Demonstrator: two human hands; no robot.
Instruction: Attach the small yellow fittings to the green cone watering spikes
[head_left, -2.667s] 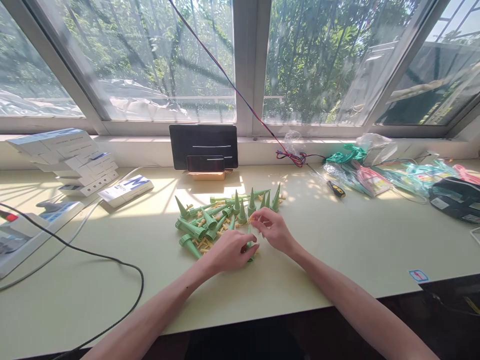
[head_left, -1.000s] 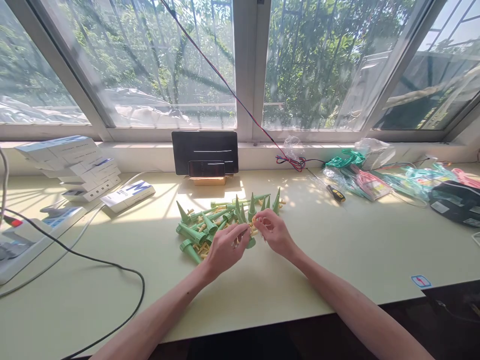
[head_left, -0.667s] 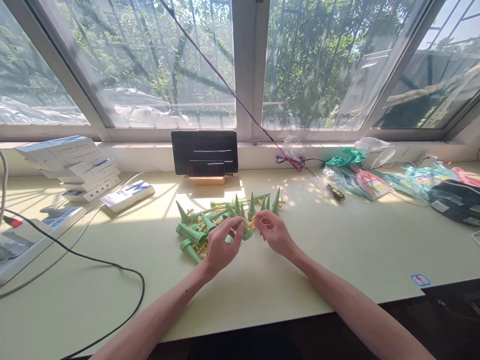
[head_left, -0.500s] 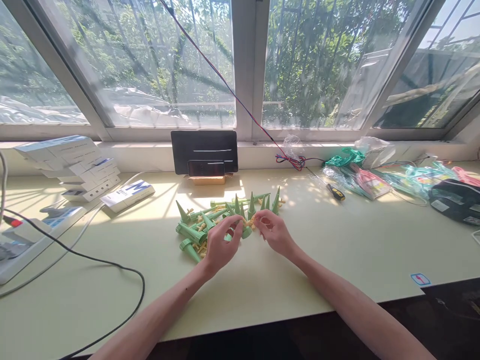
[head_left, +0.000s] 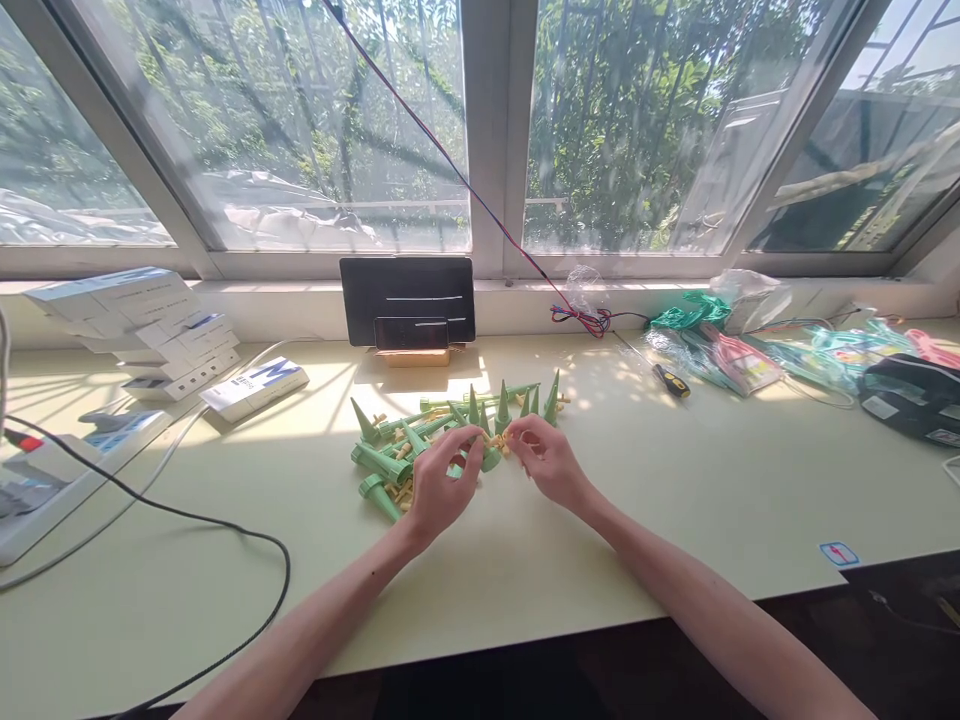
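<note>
My left hand (head_left: 444,482) is closed in a pinch, fingertips on a small yellow plastic piece (head_left: 496,440). From the other side my right hand (head_left: 553,467) pinches at the same yellow piece or one touching it; the fingers hide which. The piece looks like a small valve. Just below it, a green cap-like end (head_left: 490,460) shows between the hands. Around my left hand lies a pile of green plastic spikes (head_left: 381,462) mixed with more yellow pieces (head_left: 401,492). Behind both hands, several green cones (head_left: 504,408) stand point up.
A tablet (head_left: 409,290) and a phone lean on a wooden stand at the back. White boxes (head_left: 161,325) and a power strip (head_left: 82,480) are at left, a black cable (head_left: 225,527) curving nearby. At right lie a screwdriver (head_left: 671,382), plastic bags (head_left: 739,360) and a black pouch (head_left: 911,398).
Both hands keep their pinch at nearly the same spot, with only slight finger movement. The whole view has shifted a little.
</note>
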